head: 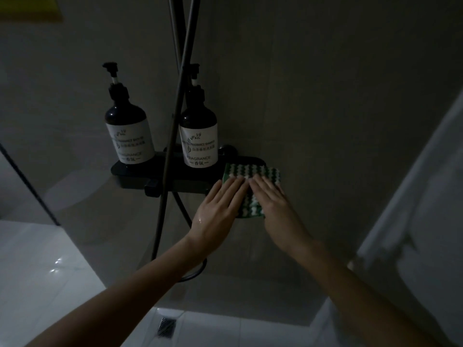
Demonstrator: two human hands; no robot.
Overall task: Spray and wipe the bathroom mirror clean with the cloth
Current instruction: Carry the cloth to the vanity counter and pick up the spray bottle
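Dim shower corner, view from the head camera. Left hand [217, 209] and right hand [271, 199] both lie flat, fingers straight, pressing one green-and-white patterned cloth [250, 182] against the grey wall; nothing is curled round or pinched. The cloth sits under the fingertips of both hands, its upper edge lapping the right end of the black shower shelf [175, 179].

Step in hand, as I judge it: handling the cloth, smoothing or wiping with it at the wall. No mirror and no spray bottle in view, so the mirror work looks not yet begun. Next move calls for gathering the cloth in one hand and finding the spray and the mirror.

Count: one cloth; two pump bottles, the left bottle [129, 136] well left of the hands, the right bottle [199, 141] just up-left of the left fingertips; one shelf; one shower hose [172, 136] crossing between the bottles; one floor drain [166, 326] below the forearms.
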